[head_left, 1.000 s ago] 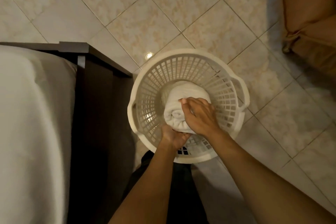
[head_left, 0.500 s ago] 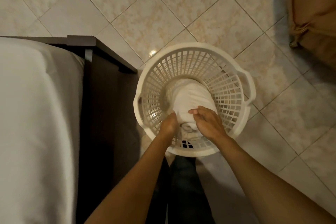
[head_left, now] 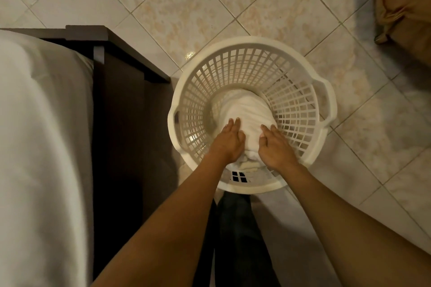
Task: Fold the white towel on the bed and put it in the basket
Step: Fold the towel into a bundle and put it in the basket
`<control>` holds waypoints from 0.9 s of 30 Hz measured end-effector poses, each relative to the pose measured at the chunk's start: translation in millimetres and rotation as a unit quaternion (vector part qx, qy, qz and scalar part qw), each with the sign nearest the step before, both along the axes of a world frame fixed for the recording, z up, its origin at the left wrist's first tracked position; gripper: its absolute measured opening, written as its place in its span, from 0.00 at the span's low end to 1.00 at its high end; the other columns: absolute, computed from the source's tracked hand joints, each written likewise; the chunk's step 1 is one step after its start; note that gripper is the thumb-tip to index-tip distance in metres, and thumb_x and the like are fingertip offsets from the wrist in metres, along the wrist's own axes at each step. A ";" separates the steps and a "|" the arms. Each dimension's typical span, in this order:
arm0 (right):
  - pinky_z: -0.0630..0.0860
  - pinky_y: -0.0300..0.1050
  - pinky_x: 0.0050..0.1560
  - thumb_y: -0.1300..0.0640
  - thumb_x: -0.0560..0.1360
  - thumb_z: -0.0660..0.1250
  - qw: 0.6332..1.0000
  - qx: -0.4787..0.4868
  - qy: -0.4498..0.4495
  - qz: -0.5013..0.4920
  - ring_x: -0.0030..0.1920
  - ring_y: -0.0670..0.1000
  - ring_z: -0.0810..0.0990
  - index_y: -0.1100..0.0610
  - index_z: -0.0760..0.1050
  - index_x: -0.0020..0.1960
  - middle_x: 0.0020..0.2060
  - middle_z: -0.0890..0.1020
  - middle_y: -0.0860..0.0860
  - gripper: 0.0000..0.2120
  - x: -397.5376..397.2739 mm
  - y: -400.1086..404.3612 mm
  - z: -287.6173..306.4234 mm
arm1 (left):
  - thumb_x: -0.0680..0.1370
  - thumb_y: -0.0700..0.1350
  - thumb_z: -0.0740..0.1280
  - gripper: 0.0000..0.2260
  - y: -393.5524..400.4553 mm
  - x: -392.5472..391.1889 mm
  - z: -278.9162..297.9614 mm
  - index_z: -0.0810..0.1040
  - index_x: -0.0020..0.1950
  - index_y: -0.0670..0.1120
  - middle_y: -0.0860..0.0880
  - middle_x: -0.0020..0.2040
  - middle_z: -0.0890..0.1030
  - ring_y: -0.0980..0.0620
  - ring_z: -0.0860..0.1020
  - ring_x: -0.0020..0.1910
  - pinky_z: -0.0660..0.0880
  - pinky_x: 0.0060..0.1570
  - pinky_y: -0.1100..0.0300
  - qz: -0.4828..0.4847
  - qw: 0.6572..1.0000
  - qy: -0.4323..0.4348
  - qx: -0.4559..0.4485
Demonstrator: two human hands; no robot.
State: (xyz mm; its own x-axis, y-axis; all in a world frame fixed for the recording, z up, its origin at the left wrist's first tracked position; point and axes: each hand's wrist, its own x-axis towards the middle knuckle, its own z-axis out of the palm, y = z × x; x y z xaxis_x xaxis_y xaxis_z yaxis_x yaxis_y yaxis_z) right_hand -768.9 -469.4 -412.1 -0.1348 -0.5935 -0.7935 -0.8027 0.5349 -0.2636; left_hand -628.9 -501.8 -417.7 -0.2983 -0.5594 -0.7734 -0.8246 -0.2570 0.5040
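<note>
Fingers: we see our left hand (head_left: 229,141) and right hand (head_left: 275,147) laid straight against the folded white towel (head_left: 248,114), palms hidden. Towel: inside the basket (head_left: 254,45), its near end apparently bunched. Bed (head_left: 35,147): cropped at left.

i see the folded white cloth towel (head_left: 247,114) bundled inside the round white plastic lattice basket (head_left: 233,63) on the floor.
</note>
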 end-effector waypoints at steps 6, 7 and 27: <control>0.46 0.49 0.75 0.52 0.82 0.45 1.000 0.006 0.002 0.010 0.77 0.54 0.49 0.53 0.54 0.76 0.77 0.52 0.56 0.23 0.4 -1.9 5.4 | 0.83 0.46 0.46 0.24 -5.5 -1.4 7.8 0.46 0.77 0.41 0.42 0.78 0.48 0.48 0.48 0.77 0.47 0.74 0.56 -0.056 0.998 -0.020 0.008; 0.46 0.49 0.75 0.52 0.82 0.45 1.000 0.006 0.003 0.013 0.76 0.55 0.49 0.54 0.54 0.76 0.77 0.52 0.56 0.23 0.9 -2.7 7.5 | 0.84 0.46 0.46 0.23 -7.2 -1.1 11.7 0.45 0.77 0.40 0.41 0.78 0.48 0.48 0.48 0.77 0.48 0.74 0.56 -0.073 0.997 -0.027 0.009; 0.49 0.53 0.75 0.54 0.82 0.48 0.995 0.008 0.017 0.096 0.77 0.54 0.47 0.55 0.47 0.77 0.77 0.48 0.54 0.25 2.9 19.6 54.3 | 0.83 0.48 0.44 0.25 21.7 10.8 55.4 0.39 0.77 0.42 0.43 0.78 0.42 0.47 0.46 0.77 0.50 0.76 0.49 -0.274 0.956 -0.090 -0.054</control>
